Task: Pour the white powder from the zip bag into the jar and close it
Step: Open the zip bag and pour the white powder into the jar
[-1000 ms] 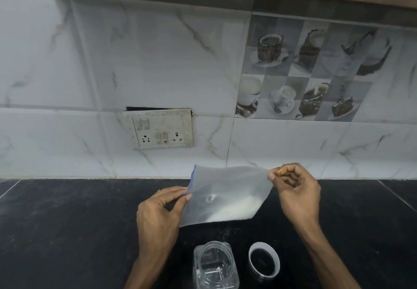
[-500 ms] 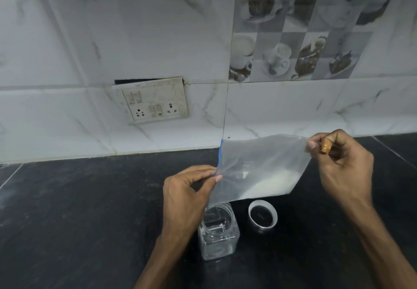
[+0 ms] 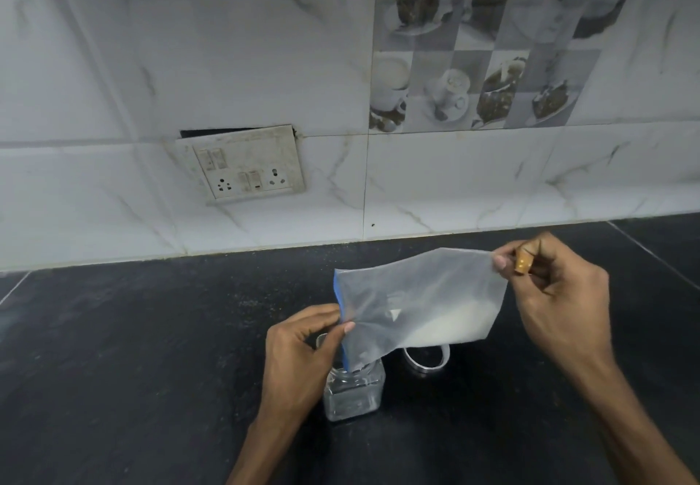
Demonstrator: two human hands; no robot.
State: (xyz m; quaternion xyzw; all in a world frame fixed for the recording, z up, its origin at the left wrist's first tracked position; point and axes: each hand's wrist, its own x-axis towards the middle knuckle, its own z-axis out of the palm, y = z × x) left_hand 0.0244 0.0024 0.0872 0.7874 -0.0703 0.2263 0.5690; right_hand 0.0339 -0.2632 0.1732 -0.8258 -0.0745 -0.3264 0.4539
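Observation:
A translucent zip bag (image 3: 420, 303) with a blue zip edge hangs tilted over a clear square jar (image 3: 354, 393) on the black counter. White powder lies along the bag's lower right edge. My left hand (image 3: 299, 348) pinches the bag's zip end, whose lower corner dips into the jar's mouth. My right hand (image 3: 560, 295) pinches the bag's upper right corner and holds it higher. The jar's white-rimmed lid (image 3: 426, 361) lies on the counter just right of the jar, partly hidden behind the bag.
The black stone counter (image 3: 151, 352) runs the full width below a marble-tiled wall. A grubby switch and socket plate (image 3: 246, 164) sits on the wall at the left. Picture tiles of cups (image 3: 473, 49) fill the upper right.
The bag's zip corner has dropped from above the jar into its mouth. My right hand has kept the far corner raised. The view has tipped further down toward the counter.

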